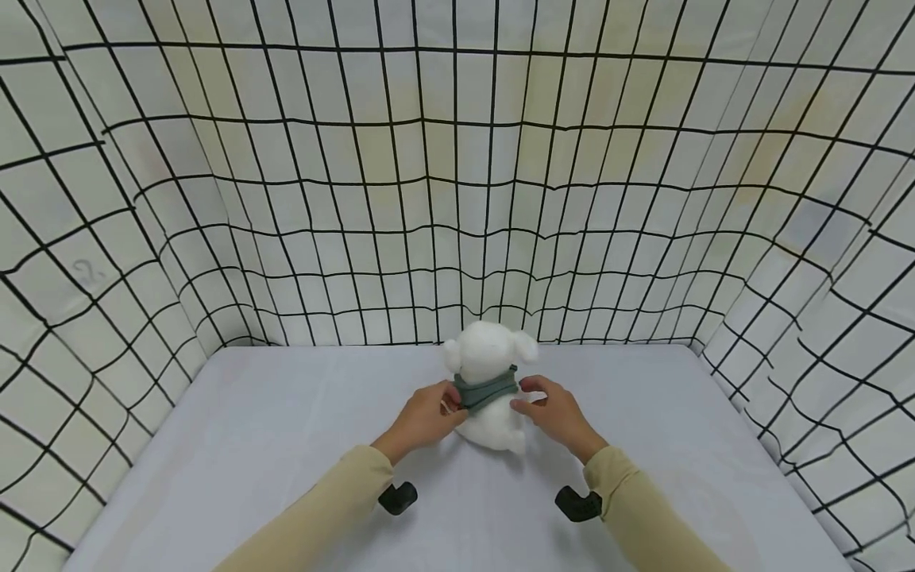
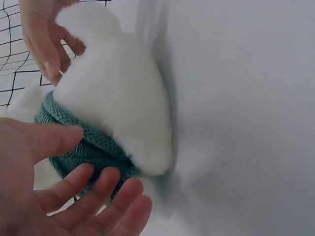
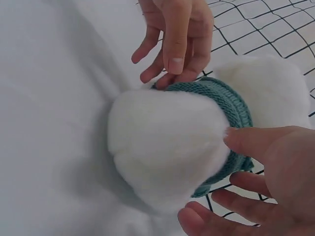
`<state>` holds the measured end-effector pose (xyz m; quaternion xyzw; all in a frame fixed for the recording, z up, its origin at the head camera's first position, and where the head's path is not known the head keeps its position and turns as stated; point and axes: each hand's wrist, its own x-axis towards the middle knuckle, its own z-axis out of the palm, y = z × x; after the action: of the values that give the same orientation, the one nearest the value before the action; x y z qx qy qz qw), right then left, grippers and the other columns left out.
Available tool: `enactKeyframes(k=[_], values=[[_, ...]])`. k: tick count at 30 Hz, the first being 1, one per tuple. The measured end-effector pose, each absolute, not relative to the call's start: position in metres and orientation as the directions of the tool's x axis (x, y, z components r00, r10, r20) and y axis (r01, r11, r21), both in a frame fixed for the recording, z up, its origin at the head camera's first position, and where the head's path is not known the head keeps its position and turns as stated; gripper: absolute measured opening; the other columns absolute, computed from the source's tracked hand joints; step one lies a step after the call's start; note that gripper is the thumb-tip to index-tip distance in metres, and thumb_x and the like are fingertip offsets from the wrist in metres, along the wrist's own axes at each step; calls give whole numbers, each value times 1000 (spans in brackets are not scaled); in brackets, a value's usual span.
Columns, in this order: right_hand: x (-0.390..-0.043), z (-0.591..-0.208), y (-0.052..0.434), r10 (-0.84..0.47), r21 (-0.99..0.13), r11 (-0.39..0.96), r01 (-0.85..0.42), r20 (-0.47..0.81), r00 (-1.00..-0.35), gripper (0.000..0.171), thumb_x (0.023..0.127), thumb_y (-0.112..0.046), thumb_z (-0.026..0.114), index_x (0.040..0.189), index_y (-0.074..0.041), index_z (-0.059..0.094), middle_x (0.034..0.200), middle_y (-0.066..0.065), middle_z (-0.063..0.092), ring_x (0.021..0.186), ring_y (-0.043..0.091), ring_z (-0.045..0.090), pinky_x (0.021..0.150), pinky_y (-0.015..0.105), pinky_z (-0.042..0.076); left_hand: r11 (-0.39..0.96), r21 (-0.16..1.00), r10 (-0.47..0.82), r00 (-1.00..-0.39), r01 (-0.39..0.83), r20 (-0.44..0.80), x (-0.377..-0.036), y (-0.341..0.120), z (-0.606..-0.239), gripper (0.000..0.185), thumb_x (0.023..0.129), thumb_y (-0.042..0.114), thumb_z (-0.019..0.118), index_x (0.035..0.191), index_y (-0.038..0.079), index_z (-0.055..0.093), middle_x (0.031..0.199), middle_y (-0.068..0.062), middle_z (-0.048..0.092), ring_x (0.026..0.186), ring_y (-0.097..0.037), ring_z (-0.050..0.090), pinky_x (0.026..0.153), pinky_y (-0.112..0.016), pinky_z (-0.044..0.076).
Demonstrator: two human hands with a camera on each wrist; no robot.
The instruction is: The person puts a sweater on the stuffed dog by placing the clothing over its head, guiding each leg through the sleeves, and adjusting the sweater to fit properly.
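Note:
A white plush toy (image 1: 488, 353) with floppy ears sits at the far side of the table, wearing a teal knitted scarf (image 1: 486, 390) round its neck. At the toy's left side my left hand (image 1: 426, 415) has its thumb and loosely bent fingers by the scarf (image 2: 101, 140), with a gap between them. On the other side my right hand (image 1: 554, 411) has its thumb tip against the white fur at the scarf's edge, its fingers spread apart below the scarf (image 3: 236, 110). Neither hand grips the toy. The toy's front is hidden.
A white-covered table (image 1: 286, 445) lies beneath the toy. Black grid netting (image 1: 422, 183) over pale walls rises at the back and both sides. Two dark camera mounts (image 1: 398, 498) show under the wrists, below beige sleeves (image 1: 336, 496).

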<state>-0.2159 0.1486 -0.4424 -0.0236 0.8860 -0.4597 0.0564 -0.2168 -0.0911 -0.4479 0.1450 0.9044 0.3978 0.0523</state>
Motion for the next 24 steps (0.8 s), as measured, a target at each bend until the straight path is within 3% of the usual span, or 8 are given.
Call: enactKeyframes(k=[4,10,13,18,24], values=[[-214,-451,142,-116,-855,519,4,-75,-990,43,87,-22,72,126,-12,57,129,10,60,91,20,68,68,32,58,635,734,356,-935,242,0,-219,-86,-450,39,84,22,76,114,6,56,109,-7,63,95,-20,60,80,-33,51],[-209,-455,128,-106,-848,525,-74,21,-994,41,87,-12,72,124,-9,56,127,14,58,82,17,66,63,28,56,651,721,331,-943,237,12,-229,-85,-451,54,81,22,79,125,7,51,120,-9,60,100,-23,60,81,-34,52],[-207,-454,127,-95,-812,562,-157,125,-988,33,87,-9,70,119,-9,59,124,12,60,85,19,66,63,27,54,653,719,308,-951,240,38,-230,-86,-450,48,81,20,78,120,8,54,117,-8,62,98,-22,60,79,-32,51],[-208,-450,127,-103,-731,610,-305,308,-946,23,85,-4,71,107,-11,66,110,5,66,84,18,63,68,27,52,633,705,281,-944,319,175,-227,-86,-448,22,83,13,75,101,8,62,103,-7,66,92,-23,63,75,-32,51],[-211,-449,123,-129,-693,639,-333,331,-935,22,82,0,73,99,-12,69,94,2,66,81,12,59,71,27,52,646,663,299,-925,377,235,-227,-80,-447,16,82,11,75,96,14,67,95,-1,68,88,-17,61,75,-29,49]])
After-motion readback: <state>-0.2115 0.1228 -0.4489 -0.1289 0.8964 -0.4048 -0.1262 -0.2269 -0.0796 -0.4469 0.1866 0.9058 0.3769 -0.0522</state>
